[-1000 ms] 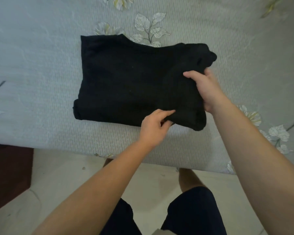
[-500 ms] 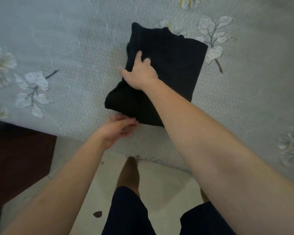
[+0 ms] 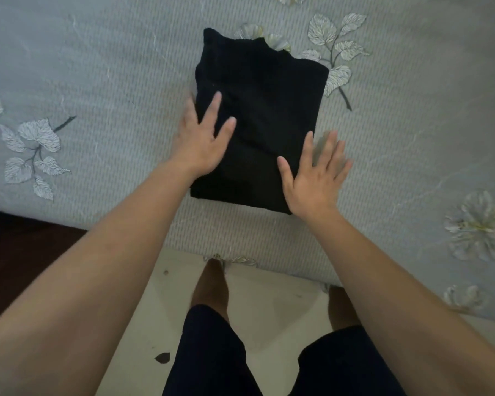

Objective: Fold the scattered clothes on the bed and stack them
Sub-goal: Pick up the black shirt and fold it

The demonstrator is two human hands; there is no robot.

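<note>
A black garment (image 3: pixel 263 104) lies folded into a compact rectangle on the grey-green bedspread (image 3: pixel 112 67), near the bed's front edge. My left hand (image 3: pixel 203 138) lies flat on the garment's left side with its fingers spread. My right hand (image 3: pixel 315 172) rests open at the garment's lower right corner, its thumb over the fabric and its fingers reaching out over the bedspread, slightly blurred. Neither hand grips anything.
The bedspread carries white leaf and flower prints (image 3: pixel 337 52). The bed's front edge (image 3: pixel 269 267) runs across below the garment. A dark wooden piece (image 3: pixel 17 247) stands at lower left. My legs in dark shorts (image 3: pixel 212 352) stand on the pale floor.
The right hand carried the garment's right half over to the left, halving its width. Both hands then let go and now lie flat on the folded piece.
</note>
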